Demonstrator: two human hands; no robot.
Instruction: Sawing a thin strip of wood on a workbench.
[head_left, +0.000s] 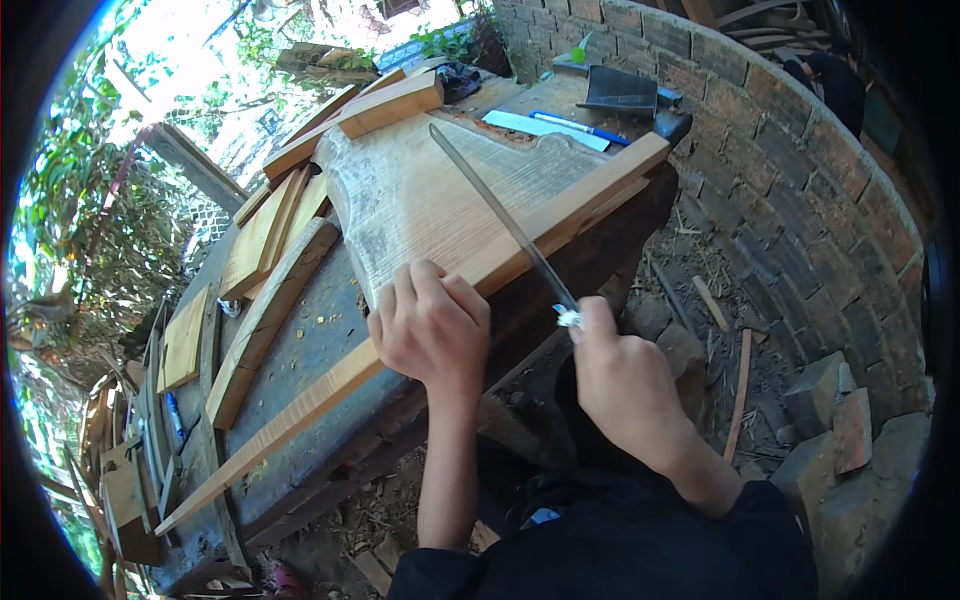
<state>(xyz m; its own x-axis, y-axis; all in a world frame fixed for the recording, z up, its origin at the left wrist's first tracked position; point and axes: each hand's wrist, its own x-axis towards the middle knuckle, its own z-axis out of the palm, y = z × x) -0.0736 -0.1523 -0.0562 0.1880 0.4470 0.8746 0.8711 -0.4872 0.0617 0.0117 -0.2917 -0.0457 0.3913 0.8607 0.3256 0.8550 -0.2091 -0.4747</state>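
A long wooden strip point(330, 388) runs slantwise along the near edge of the workbench, with many fine cross marks on its left part. My left hand point(430, 325) is closed over its middle, fingers curled round the wood. In my right hand point(630, 385) is a long, narrow metal blade tool point(487, 195), a saw or a file; I cannot tell which. Its blade lies across the strip and points away to the upper left. Something white shows at its grip, and my fingers hide the rest. Beneath the blade lies a wide, pale wooden slab point(400, 195) with an uneven edge.
Wood blocks point(390, 105) lie at the slab's far end. Boards point(265, 235) and a thick batten point(270, 325) rest on the bench's left. A blue pen point(580, 127) and a black tray-like piece point(618, 90) sit at the far right. A brick wall point(770, 170) curves along the right.
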